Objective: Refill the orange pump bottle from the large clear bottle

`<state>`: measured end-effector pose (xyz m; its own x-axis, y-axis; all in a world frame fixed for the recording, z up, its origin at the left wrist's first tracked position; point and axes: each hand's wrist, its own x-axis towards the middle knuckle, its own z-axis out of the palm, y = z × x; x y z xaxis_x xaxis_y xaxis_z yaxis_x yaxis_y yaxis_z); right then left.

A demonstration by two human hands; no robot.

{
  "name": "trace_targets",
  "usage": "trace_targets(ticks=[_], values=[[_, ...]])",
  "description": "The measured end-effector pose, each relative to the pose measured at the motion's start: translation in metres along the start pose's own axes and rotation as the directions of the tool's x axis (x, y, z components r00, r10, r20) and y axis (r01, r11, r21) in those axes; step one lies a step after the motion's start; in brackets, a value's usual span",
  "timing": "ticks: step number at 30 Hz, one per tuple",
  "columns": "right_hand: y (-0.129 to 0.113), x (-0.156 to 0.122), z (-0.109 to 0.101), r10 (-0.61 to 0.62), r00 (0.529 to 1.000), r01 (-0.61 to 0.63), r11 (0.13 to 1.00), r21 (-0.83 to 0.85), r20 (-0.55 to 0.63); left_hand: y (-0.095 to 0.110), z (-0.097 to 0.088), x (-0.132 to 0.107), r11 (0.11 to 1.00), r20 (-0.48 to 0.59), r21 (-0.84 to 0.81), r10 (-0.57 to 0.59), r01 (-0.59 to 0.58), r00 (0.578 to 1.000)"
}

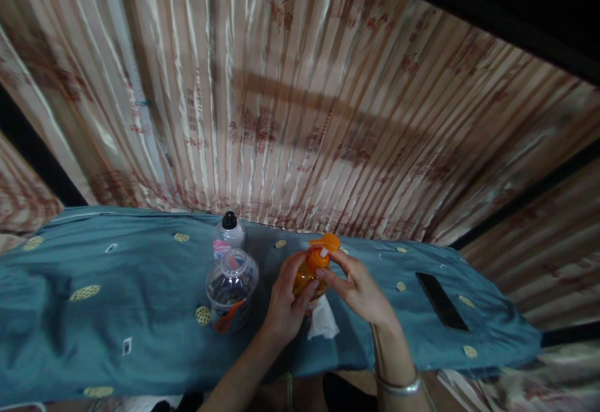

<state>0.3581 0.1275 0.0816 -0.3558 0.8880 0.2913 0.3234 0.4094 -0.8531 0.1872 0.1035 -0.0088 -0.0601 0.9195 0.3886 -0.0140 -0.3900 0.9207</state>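
Observation:
A bottle of amber liquid (302, 284) with an orange cap (319, 258) stands in front of me. Around its body is my left hand (287, 302), closed, with the thumb across the near side. My right hand (359, 287) is closed on the orange cap, its thumb on the cap's side and a finger up at the raised orange top piece. A small white spout shows between the two orange parts. White tissue (323, 319) lies just below the bottle, between my hands. The bottle's base is partly hidden.
Left of my hands stands an open clear plastic jar (232, 287) with an orange piece visible in it. Behind it is a clear bottle with a black cap (229, 221). A black phone (441, 302) lies at right on the teal cloth (154, 306). A curtain (281, 118) hangs behind.

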Motion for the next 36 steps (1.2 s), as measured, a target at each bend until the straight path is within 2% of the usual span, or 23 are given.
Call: trace_targets(ticks=[5,12,17,26,30,36], values=[[-0.004,-0.002,-0.001,-0.018,1.000,0.019,0.999,-0.048,0.023,0.001,0.000,-0.002,1.000,-0.010,0.004,0.005,-0.005,1.000],[-0.001,-0.001,0.001,-0.012,1.000,0.012,1.000,-0.014,0.003,-0.002,-0.001,-0.001,0.999,-0.020,0.010,0.033,-0.032,0.999],[-0.007,-0.003,0.001,-0.062,0.998,0.062,0.995,-0.078,0.005,0.000,-0.001,-0.001,0.999,-0.017,0.020,0.028,-0.027,0.999],[-0.006,-0.005,0.010,-0.053,0.996,0.042,0.990,-0.135,-0.076,-0.008,-0.001,-0.002,0.998,-0.039,0.014,0.067,-0.066,0.997],[-0.006,-0.005,0.011,-0.029,0.995,0.019,0.994,-0.109,-0.093,-0.010,0.000,-0.001,0.996,-0.046,0.011,0.090,-0.090,0.995],[0.001,-0.002,0.008,-0.018,0.999,0.017,1.000,-0.021,-0.045,-0.009,0.000,-0.001,0.993,-0.044,0.009,0.116,-0.116,0.992]])
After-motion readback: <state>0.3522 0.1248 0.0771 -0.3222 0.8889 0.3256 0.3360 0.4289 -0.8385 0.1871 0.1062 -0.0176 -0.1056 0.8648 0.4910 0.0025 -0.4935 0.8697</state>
